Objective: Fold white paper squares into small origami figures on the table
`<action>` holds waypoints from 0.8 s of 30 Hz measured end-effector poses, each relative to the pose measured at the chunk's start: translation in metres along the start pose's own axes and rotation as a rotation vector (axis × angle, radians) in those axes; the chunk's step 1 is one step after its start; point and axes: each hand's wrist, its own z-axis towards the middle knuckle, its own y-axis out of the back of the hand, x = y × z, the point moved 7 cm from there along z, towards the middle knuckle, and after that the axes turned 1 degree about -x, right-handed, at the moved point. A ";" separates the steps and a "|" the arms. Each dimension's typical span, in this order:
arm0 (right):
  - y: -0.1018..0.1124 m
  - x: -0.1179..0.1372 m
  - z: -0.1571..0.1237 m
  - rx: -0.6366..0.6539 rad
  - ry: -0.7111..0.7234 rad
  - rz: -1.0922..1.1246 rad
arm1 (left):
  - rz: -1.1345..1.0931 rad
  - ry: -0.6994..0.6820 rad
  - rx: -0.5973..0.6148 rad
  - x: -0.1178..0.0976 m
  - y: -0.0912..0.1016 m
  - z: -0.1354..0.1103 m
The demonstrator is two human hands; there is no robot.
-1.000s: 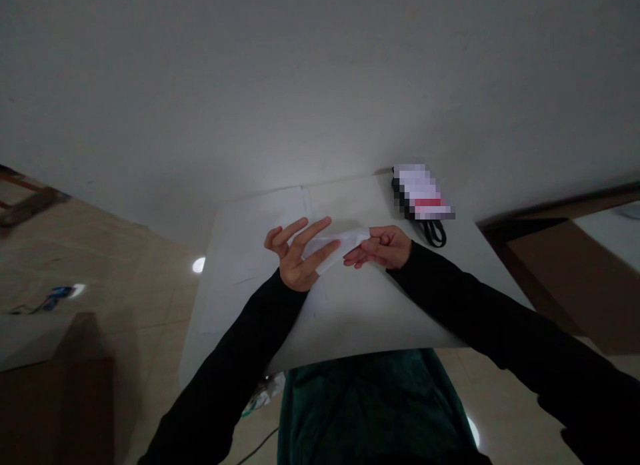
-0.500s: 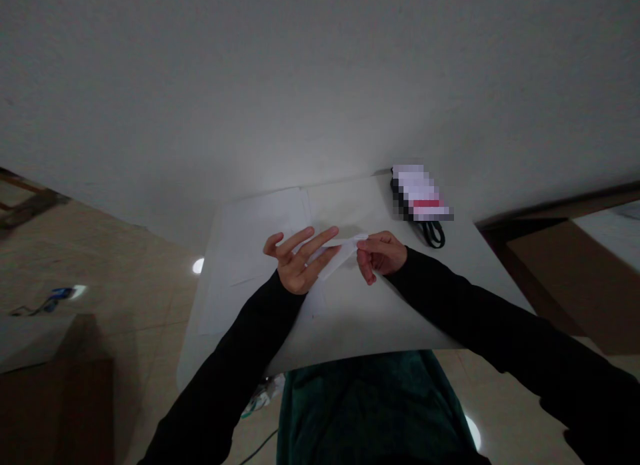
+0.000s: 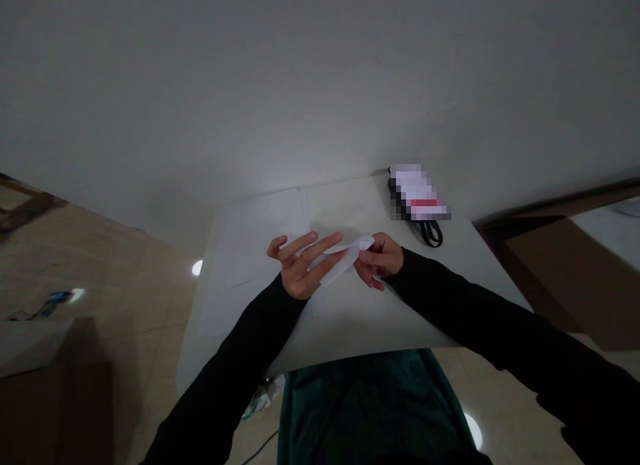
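Observation:
Both my hands hold a folded strip of white paper (image 3: 350, 259) just above a small white table (image 3: 400, 311). My left hand (image 3: 300, 265) has its fingers stretched out, with the strip lying against them and pinned near the thumb. My right hand (image 3: 380, 259) is curled and pinches the strip's right end. Black sleeves cover both arms.
Flat white paper sheets (image 3: 250, 251) lie on the table's left half. A blurred-out card on a black strap (image 3: 420, 201) sits at the table's far right by the wall. A wooden piece (image 3: 560, 278) stands to the right, a dark box (image 3: 50, 385) at lower left on the tiled floor.
My right hand has slid left along the strip and curled tighter on its end. The left hand has barely shifted, fingers still spread.

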 end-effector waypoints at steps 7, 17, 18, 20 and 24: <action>0.004 -0.002 -0.002 0.019 -0.047 -0.076 | 0.037 -0.081 -0.006 -0.001 0.000 -0.007; 0.002 -0.002 -0.001 0.009 -0.047 -0.053 | -0.136 0.133 0.220 0.017 -0.019 -0.029; 0.000 -0.003 -0.001 0.001 -0.055 -0.045 | -0.131 0.139 0.210 0.018 -0.019 -0.029; -0.003 -0.004 -0.002 -0.026 -0.065 -0.065 | -0.098 0.135 0.193 0.021 -0.019 -0.029; 0.004 0.000 -0.001 -0.208 -0.021 -0.161 | -0.080 0.104 0.179 0.020 -0.021 -0.024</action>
